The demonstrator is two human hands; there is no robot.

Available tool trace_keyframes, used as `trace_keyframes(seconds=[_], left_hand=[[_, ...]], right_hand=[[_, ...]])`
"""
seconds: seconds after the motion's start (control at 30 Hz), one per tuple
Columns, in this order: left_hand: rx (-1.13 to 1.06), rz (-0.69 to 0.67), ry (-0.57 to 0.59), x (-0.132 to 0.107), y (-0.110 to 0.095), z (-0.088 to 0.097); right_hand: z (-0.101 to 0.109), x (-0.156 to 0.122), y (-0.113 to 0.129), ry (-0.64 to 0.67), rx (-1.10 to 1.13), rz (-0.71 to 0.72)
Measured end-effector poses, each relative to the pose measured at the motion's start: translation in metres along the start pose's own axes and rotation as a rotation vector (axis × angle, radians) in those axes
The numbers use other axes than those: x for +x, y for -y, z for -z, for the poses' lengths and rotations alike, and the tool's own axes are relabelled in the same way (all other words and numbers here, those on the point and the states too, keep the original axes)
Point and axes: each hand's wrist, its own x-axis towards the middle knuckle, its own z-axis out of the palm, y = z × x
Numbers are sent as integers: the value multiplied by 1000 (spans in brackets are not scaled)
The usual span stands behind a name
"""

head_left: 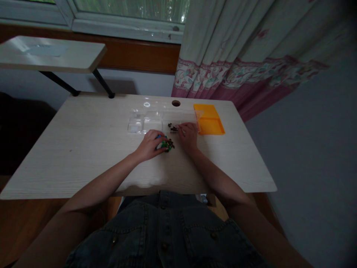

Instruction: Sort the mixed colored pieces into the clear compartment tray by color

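Thumb and fingers of the left hand (152,145) are standing apart, curving around a pile of small coloured pieces (168,144) on the table (97,130), probably keeping it from scattering. Fingertips of the right hand (189,136) are bunching close together over dark pieces (174,129) in the clear tray (152,125); whether they are pinching one, I cannot tell. That tray is lying just on the pile's far side, seemingly for short reaches, with the orange tray (213,127) sitting to its right.

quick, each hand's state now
Left hand: curled at small green, blue and brown pieces; cannot tell if gripping.
Right hand: bent over clear plastic compartment tray; cannot tell whether holding anything.
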Motion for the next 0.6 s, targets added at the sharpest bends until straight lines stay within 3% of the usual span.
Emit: trace_keyframes(seconds=[0.2,0.6], left_hand=[[25,-43,59,-1,-2,-2],[94,-42,49,-1,2,0]], right_hand=[[0,-1,0,-17,-18,22],[0,0,0,11,11,18]])
